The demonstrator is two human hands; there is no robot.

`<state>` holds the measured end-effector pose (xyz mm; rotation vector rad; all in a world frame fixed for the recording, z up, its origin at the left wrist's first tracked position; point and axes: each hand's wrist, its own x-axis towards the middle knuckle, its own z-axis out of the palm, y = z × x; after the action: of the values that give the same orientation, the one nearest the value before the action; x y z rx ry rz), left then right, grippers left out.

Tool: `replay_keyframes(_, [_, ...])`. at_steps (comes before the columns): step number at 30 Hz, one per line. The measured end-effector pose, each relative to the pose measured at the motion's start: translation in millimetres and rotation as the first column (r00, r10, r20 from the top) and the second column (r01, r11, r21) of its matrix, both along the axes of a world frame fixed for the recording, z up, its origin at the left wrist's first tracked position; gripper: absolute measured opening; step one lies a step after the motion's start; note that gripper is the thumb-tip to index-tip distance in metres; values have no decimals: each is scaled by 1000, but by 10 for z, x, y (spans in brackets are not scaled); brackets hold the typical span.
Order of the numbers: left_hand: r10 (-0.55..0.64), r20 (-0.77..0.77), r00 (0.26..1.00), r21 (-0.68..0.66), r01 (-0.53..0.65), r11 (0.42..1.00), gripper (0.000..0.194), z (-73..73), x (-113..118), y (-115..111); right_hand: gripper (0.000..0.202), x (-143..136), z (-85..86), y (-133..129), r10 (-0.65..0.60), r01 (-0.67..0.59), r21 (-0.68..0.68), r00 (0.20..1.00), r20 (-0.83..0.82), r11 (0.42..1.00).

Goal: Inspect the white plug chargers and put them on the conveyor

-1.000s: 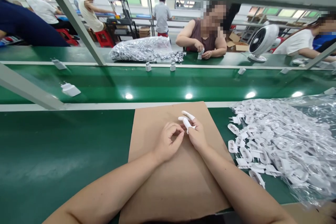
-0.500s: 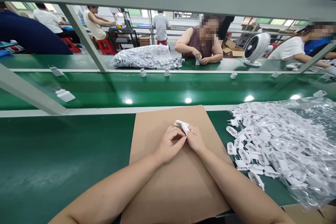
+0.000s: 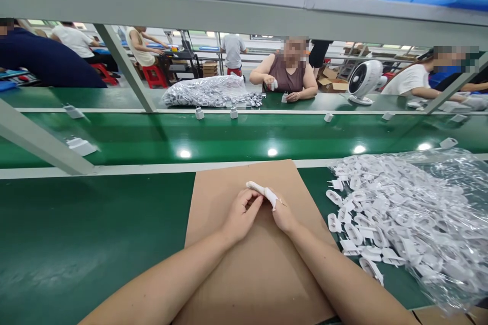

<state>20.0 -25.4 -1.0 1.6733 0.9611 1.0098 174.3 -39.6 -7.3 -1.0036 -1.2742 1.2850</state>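
Note:
Over a brown cardboard sheet (image 3: 247, 274), my hands meet near its far end. A white wrapping (image 3: 271, 198), like a cloth finger cover, sits on a stretched finger of my right hand (image 3: 284, 216); that hand's other fingers are mostly hidden. From the left, my left hand (image 3: 242, 216) is closed, its thumb and curled fingers pinching at this wrapping. More white covering (image 3: 254, 187) shows beyond the left fingertips; which finger it covers I cannot tell. No plug part is visible in either hand.
Right of the cardboard lies a heap of white plug housings (image 3: 381, 213) in a clear plastic bag (image 3: 450, 188). White plug adapters (image 3: 82, 146) stand on the green belt (image 3: 229, 137) ahead. Beyond it are a co-worker (image 3: 292, 73), a fan (image 3: 364, 81) and another bag (image 3: 206, 91). A metal frame (image 3: 190, 5) crosses overhead.
The view has tipped upward slightly. The covered right finger is now straighter, with my left hand pinching at it. The adapters on the belt sit farther left; the co-worker's hands have parted.

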Motion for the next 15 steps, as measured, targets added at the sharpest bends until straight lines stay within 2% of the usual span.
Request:
replay_keyframes(4, [-18, 45, 999, -82, 21, 996, 38, 33, 0, 5, 55, -2, 63, -25, -6, 4, 57, 999, 41, 998])
replay_keyframes(7, [-33, 94, 995, -150, 47, 988, 41, 48, -1, 0, 58, -21, 152, -58, 43, -43, 19, 999, 30, 999])
replay_keyframes(11, [-22, 277, 961, -256, 96, 962, 40, 37, -4, 4, 78, -41, 218, -78, 69, -68, -25, 995, 66, 997])
replay_keyframes(13, [-34, 301, 953, -264, 117, 957, 42, 27, -7, 11, 84, -42, 217, -71, 73, -71, -28, 995, 63, 997])
replay_keyframes(15, [-54, 260, 964, -225, 115, 968, 41, 22, -10, 17, 86, -40, 210, -65, 97, -94, -50, 994, 48, 994])
